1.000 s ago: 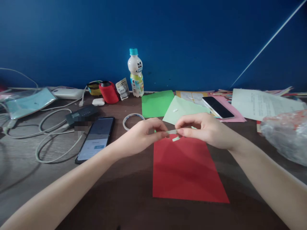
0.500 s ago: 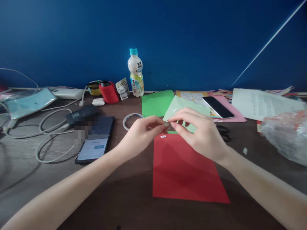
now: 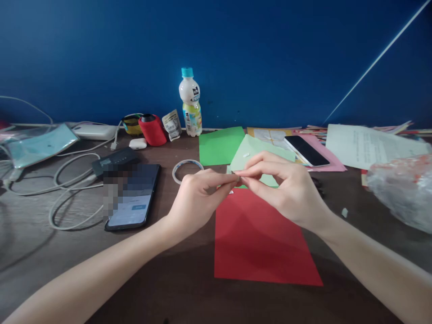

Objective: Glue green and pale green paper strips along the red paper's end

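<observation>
My left hand (image 3: pixel 200 193) and my right hand (image 3: pixel 286 191) meet fingertip to fingertip above the top edge of a red sheet of paper (image 3: pixel 259 243). Both pinch a small pale strip (image 3: pixel 229 169), mostly hidden by the fingers; whether it is paper or tape I cannot tell. A little white scrap (image 3: pixel 231 192) lies at the red sheet's top edge, partly covered by my left hand. Behind my fingers is a pale green sheet (image 3: pixel 258 150) with another white scrap (image 3: pixel 246 155) on it. A roll of tape (image 3: pixel 173 173) lies flat beyond my left hand.
A phone (image 3: pixel 133 209) and looped cables (image 3: pixel 54 209) lie at left. A bottle (image 3: pixel 191 103) stands by the blue wall, near a green sheet (image 3: pixel 219 146). To the right are another phone (image 3: pixel 307 150), black scissors-like handles (image 3: pixel 317 186) and a crumpled plastic bag (image 3: pixel 401 191).
My fingertips have come closer together around the small strip. My left hand has shifted slightly right and down, now covering more of the white scrap on the red sheet.
</observation>
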Tool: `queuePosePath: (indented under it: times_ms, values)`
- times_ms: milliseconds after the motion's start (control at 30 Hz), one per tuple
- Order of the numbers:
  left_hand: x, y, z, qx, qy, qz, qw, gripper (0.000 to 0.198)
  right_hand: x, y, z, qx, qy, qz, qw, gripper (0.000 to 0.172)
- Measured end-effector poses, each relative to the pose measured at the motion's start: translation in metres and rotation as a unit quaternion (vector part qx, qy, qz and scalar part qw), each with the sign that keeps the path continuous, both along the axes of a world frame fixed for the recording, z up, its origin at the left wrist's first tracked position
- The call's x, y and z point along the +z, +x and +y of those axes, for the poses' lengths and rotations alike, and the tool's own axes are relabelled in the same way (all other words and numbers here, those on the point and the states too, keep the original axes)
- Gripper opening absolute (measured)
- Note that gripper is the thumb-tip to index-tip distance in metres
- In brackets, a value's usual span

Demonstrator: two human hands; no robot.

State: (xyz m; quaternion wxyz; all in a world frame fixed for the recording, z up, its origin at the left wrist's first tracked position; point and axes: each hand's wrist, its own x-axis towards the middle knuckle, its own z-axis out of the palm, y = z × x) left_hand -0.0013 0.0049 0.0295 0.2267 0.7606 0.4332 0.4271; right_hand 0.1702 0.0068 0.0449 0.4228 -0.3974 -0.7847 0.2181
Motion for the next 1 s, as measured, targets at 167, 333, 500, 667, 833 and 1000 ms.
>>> queuePosePath:
  times_ms: [167,333,500,667,833,1000]
  values:
    - [0.001,0.000,0.000,-0.027,0.036,0.006,0.999,0.019,0.001,0.002,-0.001,0.011,0.062,-0.030,0.998,0.013]
    - [0.001,0.000,-0.001,-0.029,0.036,0.008,0.999,0.019,0.002,0.004,0.000,0.022,0.101,-0.058,0.993,0.012]
    - [0.002,0.000,-0.002,-0.030,0.019,0.001,0.999,0.019,0.005,0.007,0.001,0.027,0.076,-0.054,0.995,0.013]
    - [0.003,0.000,-0.001,-0.031,-0.024,-0.008,0.999,0.017,0.007,0.007,0.000,0.027,0.029,-0.044,0.998,0.011]
    - [0.001,-0.001,0.004,-0.051,-0.093,-0.033,0.994,0.015,0.004,0.016,0.017,-0.026,-0.005,-0.016,1.000,0.012]
    - [-0.001,-0.003,0.018,-0.047,-0.174,-0.117,0.977,0.014,-0.010,0.051,0.057,-0.187,-0.003,0.000,0.982,0.009]
